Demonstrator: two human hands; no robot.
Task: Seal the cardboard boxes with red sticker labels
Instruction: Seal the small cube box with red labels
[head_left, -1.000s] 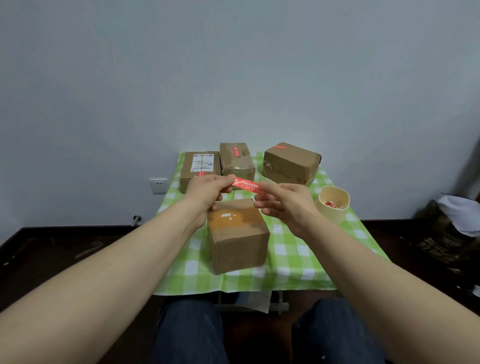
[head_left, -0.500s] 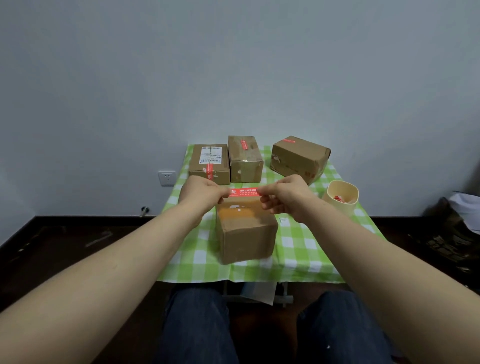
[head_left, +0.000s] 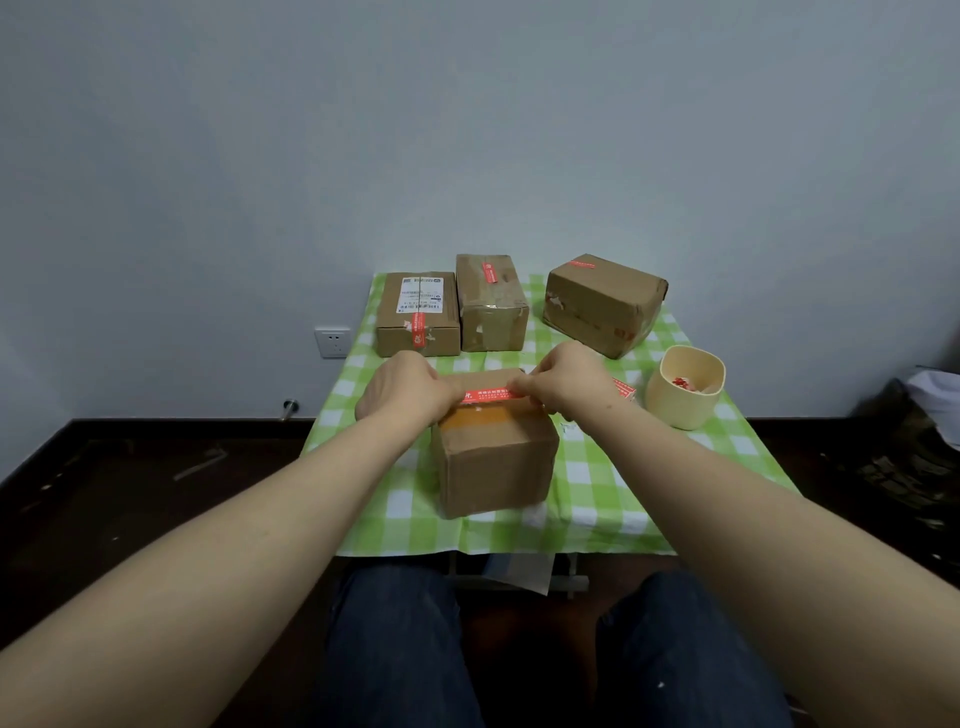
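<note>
A small brown cardboard box (head_left: 493, 467) stands near the front of the green-checked table (head_left: 597, 499). A red sticker label (head_left: 488, 396) is stretched level across the box's top, close to its far edge. My left hand (head_left: 405, 395) pinches the label's left end. My right hand (head_left: 561, 382) pinches its right end. Whether the label touches the cardboard is unclear. Three more boxes stand at the back: a left box (head_left: 418, 317), a middle box (head_left: 491, 304) and a right box (head_left: 605, 304), each with a red label on it.
A cream cup (head_left: 684, 389) with red scraps inside stands at the right of the table. Another red label (head_left: 623, 388) lies beside my right hand. A wall socket (head_left: 332, 342) sits left of the table. My knees are under the front edge.
Both hands have brought the red label down from above the box to its top, and turned it level. The view has shifted slightly.
</note>
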